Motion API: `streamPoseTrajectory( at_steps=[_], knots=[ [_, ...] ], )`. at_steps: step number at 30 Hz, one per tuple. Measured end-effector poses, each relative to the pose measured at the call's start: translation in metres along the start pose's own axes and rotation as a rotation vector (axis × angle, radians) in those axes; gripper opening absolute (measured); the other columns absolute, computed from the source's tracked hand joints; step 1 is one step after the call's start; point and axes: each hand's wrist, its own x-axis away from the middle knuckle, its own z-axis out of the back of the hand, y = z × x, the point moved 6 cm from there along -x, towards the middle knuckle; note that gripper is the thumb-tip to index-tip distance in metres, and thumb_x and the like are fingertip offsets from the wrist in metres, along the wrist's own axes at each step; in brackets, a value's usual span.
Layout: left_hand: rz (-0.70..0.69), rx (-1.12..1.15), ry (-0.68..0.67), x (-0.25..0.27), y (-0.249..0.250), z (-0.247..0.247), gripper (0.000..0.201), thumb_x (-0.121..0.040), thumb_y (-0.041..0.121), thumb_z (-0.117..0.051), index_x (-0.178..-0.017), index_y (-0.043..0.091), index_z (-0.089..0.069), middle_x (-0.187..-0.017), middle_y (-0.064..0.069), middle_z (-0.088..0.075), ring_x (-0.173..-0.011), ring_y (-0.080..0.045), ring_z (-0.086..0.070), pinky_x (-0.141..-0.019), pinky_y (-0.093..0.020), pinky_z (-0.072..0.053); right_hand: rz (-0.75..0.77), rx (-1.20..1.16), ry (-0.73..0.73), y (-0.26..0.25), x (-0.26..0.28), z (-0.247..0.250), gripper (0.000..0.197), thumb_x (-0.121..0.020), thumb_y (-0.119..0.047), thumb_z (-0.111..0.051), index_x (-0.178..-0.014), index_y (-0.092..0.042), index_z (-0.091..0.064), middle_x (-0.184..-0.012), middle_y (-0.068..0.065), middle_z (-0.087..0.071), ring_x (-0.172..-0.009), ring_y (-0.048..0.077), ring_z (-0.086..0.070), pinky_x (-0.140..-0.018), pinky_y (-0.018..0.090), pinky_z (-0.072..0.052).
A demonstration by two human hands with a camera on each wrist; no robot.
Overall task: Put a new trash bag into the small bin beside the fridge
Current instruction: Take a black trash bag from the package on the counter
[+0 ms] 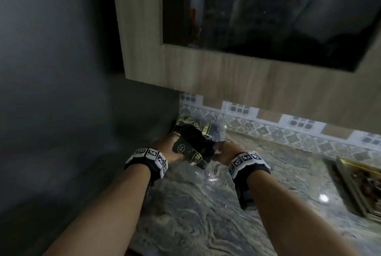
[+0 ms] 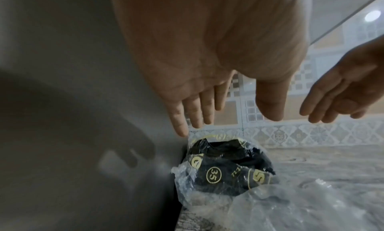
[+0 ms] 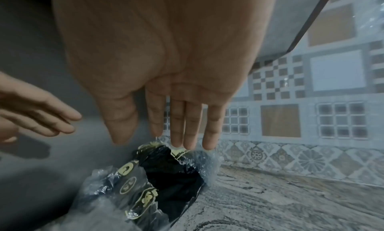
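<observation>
A torn clear plastic packet of black trash bags with gold print (image 2: 224, 173) lies in the corner of the marbled stone surface (image 1: 257, 200), against the grey wall (image 1: 61, 90). Both hands are held spread with straight fingers, the left hand (image 2: 207, 80) just above the packet and the right hand (image 3: 166, 80) with fingertips at its torn edge; nothing is gripped. One bag would best be drawn through the tear while the wrapper is pinned. The patterned tile backsplash (image 1: 288, 132) and overhead wooden cabinet (image 1: 206, 82) crowd the corner.
</observation>
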Motion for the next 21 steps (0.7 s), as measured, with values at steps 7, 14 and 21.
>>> streamPoseTrajectory(
  at_steps=[7,14,21],
  knots=[
    [0.025,-0.144,-0.089,-0.090,-0.013,-0.048,0.094,-0.076,0.051,-0.061,-0.151,0.023,-0.010,-0.159,-0.011,-0.022,-0.145,-0.034,-0.022,-0.117,-0.049,-0.024,0.009,-0.052,0.032,0.009,-0.085,-0.060,0.040,-0.081,-0.029,-0.062,-0.121,-0.025,-0.061,-0.114,0.008,-0.068,-0.106,0.029,-0.064,-0.087,0.029,-0.050],
    [-0.023,-0.154,-0.069,-0.177,-0.010,-0.078,0.097,-0.078,0.046,-0.063,-0.152,0.022,-0.004,-0.157,-0.015,-0.026,-0.142,-0.035,-0.029,-0.114,-0.048,-0.030,0.100,-0.120,0.071,0.009,-0.170,-0.076,0.052,-0.076,-0.032,-0.066,-0.126,-0.024,-0.056,-0.122,0.008,-0.065,-0.113,0.029,-0.061,-0.096,0.035,-0.048],
    [-0.116,-0.291,-0.018,-0.218,-0.008,-0.088,0.078,-0.082,0.038,-0.061,-0.146,0.014,-0.025,-0.157,-0.007,-0.027,-0.145,-0.027,-0.025,-0.116,-0.046,-0.026,0.091,0.203,0.110,0.025,-0.220,-0.083,0.055,-0.083,-0.034,-0.052,-0.136,-0.025,-0.043,-0.138,0.006,-0.052,-0.131,0.030,-0.041,-0.112,0.045,-0.023]
  ],
)
